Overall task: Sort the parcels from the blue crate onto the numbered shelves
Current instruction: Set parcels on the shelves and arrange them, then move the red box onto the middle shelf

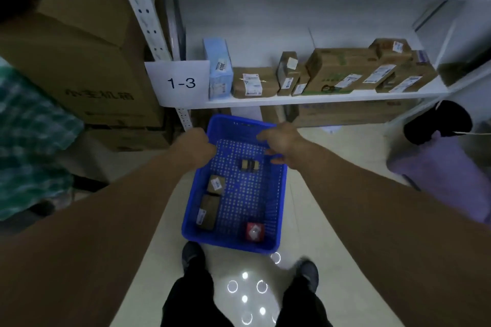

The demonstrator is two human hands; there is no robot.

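Right now your left hand curls its fingers over the left rim of the blue crate near its far end, and your right hand grips the right rim opposite. Inside the crate, two brown parcels lie along the left wall, a small dark parcel toward the far end, and a red parcel near the near right corner. Beyond the crate stands the shelf with its 1-3 sign.

Dim, bluish light – soft motion blur throughout, edges bowed by the wide lens, ring-shaped glare on the floor.
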